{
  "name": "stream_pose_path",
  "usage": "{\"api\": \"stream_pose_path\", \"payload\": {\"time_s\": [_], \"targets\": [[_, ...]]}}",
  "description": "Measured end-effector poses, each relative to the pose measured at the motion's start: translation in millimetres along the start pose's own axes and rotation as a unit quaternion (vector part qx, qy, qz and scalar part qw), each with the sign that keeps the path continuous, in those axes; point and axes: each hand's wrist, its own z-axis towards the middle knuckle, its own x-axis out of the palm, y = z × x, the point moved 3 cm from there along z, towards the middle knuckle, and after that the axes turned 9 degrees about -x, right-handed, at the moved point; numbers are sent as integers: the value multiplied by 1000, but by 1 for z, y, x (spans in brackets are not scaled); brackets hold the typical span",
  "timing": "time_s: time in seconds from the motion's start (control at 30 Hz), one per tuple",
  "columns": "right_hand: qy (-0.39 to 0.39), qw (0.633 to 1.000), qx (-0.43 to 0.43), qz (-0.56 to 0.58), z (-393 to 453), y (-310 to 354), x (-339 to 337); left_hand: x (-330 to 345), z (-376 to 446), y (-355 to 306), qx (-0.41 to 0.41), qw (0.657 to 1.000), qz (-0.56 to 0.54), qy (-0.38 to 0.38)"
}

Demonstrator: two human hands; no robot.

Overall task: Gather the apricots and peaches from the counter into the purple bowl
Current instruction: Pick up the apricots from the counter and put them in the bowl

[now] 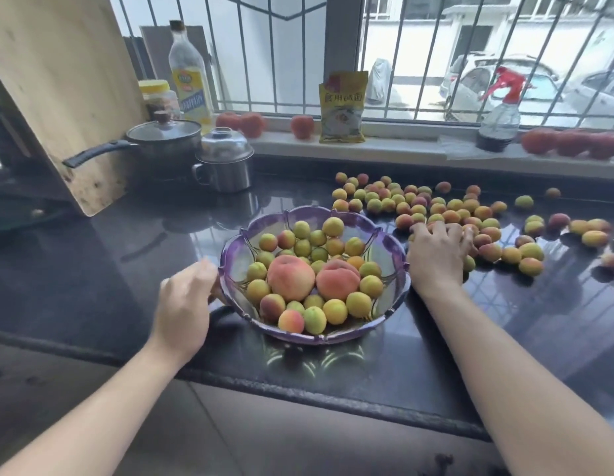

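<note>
saucepan (pixel 164 140) beside steel mug (pixel 225 166) | oil bottle (pixel 188 77) | yellow packet (pixel 342 108) | spray bottle (pixel 499 121) | cutting board (pixel 58 80)

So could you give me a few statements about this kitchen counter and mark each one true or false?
1. Two peaches lie in the purple bowl. True.
2. The left hand is deep in the pile of loose fruit. False: it rests at the bowl's left rim; the right hand reaches into the loose apricots.
3. Every apricot is already in the bowl. False: many lie on the counter to the bowl's right.
4. A lidded pot sits behind the bowl, to the left. True.
5. The spray bottle on the sill has a green trigger. False: it is red.
</note>
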Motion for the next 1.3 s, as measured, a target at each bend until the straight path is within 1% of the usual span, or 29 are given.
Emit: {"api": "stream_pose_path", "payload": {"time_s": [0.07,0.1,0.13,0.17,0.2,0.23,0.27,0.3,0.37,0.5,0.53,0.57,0.6,0.63,0.67,0.7,0.77,0.8,0.83,0.9,1.07,1.17,1.23,1.3], "targets": [[-34,999,-6,15,0,-1,0,-10,18,0,-23,998,-6,-59],[-48,998,-9,26,0,-1,0,-12,37,5,-46,995,35,-85],[-62,997,-11,38,-1,-1,-1,-14,58,10,-76,985,126,-87],[-78,996,-12,51,-1,-1,-1,-13,77,17,-100,963,244,-58],[-93,993,-14,64,-1,0,-2,-9,89,25,-112,929,352,-4],[-106,991,-18,80,-2,-1,-3,-4,96,33,-109,891,437,46],[-117,988,-21,97,-3,-2,-3,1,97,40,-101,864,486,84],[-126,985,-25,116,-4,-3,-4,5,94,45,-93,852,505,101],[-137,977,-26,161,-6,-5,-6,7,90,47,-73,852,509,95],[-153,939,-8,307,-7,-5,-40,4,92,47,-77,876,472,65],[-133,928,-9,349,-6,-4,-56,4,93,48,-76,880,466,60],[-86,914,-24,395,-3,1,-72,5,92,49,-74,881,463,55],[-15,902,-53,428,-1,10,-87,6,92,49,-72,881,464,50],[65,896,-98,428,2,20,-100,6,91,48,-68,882,465,43],[132,898,-156,390,3,33,-111,6,90,46,-67,884,461,39],[172,906,-218,320,5,43,-116,6,90,46,-67,887,456,35],[191,916,-317,156,7,61,-116,6,91,47,-63,890,451,29],[191,916,-340,92,8,65,-111,6,93,50,-58,890,451,25],[190,916,-350,55,9,67,-106,6,93,52,-56,890,452,23],[191,914,-355,32,12,63,-100,5,95,56,-53,890,452,20],[169,916,-364,28,15,54,-96,6,95,53,-55,894,445,17],[172,914,-367,27,11,55,-94,6,95,53,-59,893,447,16],[186,917,-351,42,10,53,-95,8,95,52,-76,887,455,19],[191,921,-335,60,10,50,-96,13,95,48,-98,872,478,30]]}}
